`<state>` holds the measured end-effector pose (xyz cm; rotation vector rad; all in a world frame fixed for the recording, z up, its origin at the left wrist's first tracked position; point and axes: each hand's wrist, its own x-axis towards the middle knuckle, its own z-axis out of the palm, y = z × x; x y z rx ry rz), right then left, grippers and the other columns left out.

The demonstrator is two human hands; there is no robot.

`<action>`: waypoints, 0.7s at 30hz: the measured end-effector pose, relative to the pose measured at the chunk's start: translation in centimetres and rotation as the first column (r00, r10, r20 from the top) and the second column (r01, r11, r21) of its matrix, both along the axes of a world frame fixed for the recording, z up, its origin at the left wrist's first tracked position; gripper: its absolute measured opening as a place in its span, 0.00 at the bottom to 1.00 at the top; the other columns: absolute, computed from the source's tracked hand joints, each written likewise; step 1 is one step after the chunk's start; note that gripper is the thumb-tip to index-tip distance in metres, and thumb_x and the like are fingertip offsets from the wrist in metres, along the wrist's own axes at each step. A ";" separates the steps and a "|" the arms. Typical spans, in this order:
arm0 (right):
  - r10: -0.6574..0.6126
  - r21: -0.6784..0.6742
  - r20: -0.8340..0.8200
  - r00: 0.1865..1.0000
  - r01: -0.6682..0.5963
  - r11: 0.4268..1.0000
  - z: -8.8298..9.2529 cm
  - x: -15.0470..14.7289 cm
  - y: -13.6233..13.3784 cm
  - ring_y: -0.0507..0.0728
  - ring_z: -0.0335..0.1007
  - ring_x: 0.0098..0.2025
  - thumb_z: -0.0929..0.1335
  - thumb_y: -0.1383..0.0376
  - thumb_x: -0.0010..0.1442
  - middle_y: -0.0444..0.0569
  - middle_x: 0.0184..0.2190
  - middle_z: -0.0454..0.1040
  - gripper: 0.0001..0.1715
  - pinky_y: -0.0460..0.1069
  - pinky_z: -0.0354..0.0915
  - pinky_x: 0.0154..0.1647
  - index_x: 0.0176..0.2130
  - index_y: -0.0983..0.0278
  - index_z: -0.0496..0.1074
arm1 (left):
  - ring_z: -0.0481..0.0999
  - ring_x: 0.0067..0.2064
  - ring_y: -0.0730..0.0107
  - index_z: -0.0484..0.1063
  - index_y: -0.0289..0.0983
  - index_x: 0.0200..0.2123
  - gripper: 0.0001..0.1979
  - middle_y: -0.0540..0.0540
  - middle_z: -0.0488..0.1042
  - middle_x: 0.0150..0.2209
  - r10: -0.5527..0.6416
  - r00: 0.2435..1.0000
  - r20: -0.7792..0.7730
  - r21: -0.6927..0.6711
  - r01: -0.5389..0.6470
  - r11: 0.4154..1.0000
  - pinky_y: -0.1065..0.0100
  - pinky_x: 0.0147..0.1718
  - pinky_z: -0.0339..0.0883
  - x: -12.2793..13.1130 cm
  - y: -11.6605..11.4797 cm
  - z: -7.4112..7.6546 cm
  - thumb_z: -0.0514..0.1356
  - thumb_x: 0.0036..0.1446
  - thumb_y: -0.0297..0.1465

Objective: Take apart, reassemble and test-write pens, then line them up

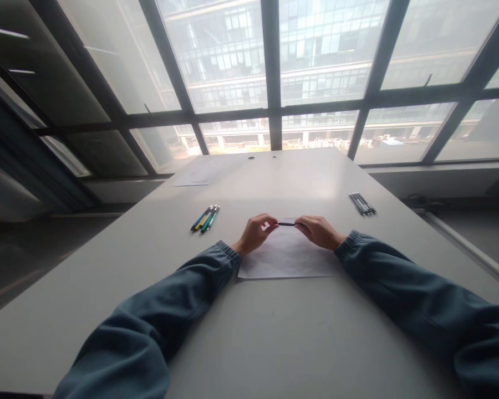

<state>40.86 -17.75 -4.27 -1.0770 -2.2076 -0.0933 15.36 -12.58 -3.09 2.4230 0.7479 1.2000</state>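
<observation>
My left hand (255, 233) and my right hand (320, 231) meet over a white sheet of paper (289, 259) on the grey table (249, 332). Both pinch a thin dark pen (286, 224), held level between them, one hand at each end. The fingers of both hands are curled closed around the pen's ends. Dark blue-green sleeves cover both forearms.
A small bunch of coloured pens (205, 218) lies to the left of my hands. Several dark pens (362, 203) lie to the right. Another sheet of paper (195, 176) rests at the table's far left. Large windows stand behind the table's far edge.
</observation>
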 end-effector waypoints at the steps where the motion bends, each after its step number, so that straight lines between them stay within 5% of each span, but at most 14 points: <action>1: 0.002 -0.004 0.000 1.000 -0.002 1.000 0.0 0.0 0.0 0.55 0.73 0.32 0.62 0.60 0.72 0.50 0.34 0.79 0.13 0.47 0.62 0.35 0.42 0.63 0.74 | 0.77 0.35 0.70 0.77 0.38 0.36 0.07 0.47 0.79 0.34 -0.004 1.000 -0.004 0.006 0.004 1.000 0.68 0.36 0.71 0.0 0.0 0.0 0.64 0.62 0.35; 9: 0.001 -0.008 0.000 1.000 -0.001 1.000 -0.2 -0.1 0.2 0.54 0.72 0.30 0.63 0.59 0.71 0.50 0.32 0.79 0.14 0.47 0.61 0.34 0.42 0.62 0.75 | 0.78 0.39 0.68 0.71 0.38 0.49 0.19 0.47 0.79 0.39 -0.015 1.000 -0.025 -0.081 0.013 0.997 0.69 0.36 0.70 0.0 0.2 -0.3 0.67 0.59 0.41; 12: 0.000 -0.014 -0.002 1.000 0.000 1.000 -0.2 -0.1 0.1 0.54 0.72 0.31 0.63 0.59 0.71 0.50 0.33 0.79 0.14 0.47 0.61 0.35 0.42 0.62 0.75 | 0.77 0.37 0.68 0.74 0.37 0.43 0.17 0.47 0.79 0.37 0.025 0.998 -0.063 -0.115 -0.032 0.993 0.69 0.36 0.68 -0.1 0.2 -0.3 0.57 0.66 0.45; 15: -0.006 -0.020 0.005 1.000 0.006 1.000 -0.3 0.0 0.1 0.54 0.72 0.31 0.63 0.60 0.71 0.49 0.33 0.79 0.13 0.47 0.61 0.35 0.42 0.62 0.75 | 0.75 0.33 0.69 0.74 0.35 0.30 0.26 0.47 0.77 0.30 0.027 0.992 -0.124 -0.144 -0.045 0.989 0.69 0.35 0.65 -0.2 0.2 -0.3 0.48 0.70 0.46; 21: 0.008 -0.025 0.016 1.000 -0.008 1.000 -0.3 -0.1 0.1 0.54 0.72 0.31 0.63 0.60 0.71 0.50 0.33 0.79 0.13 0.47 0.61 0.35 0.42 0.63 0.74 | 0.71 0.26 0.71 0.72 0.35 0.23 0.31 0.49 0.72 0.22 0.035 0.983 -0.179 -0.181 -0.068 0.981 0.70 0.31 0.61 -0.3 0.1 -0.1 0.47 0.69 0.50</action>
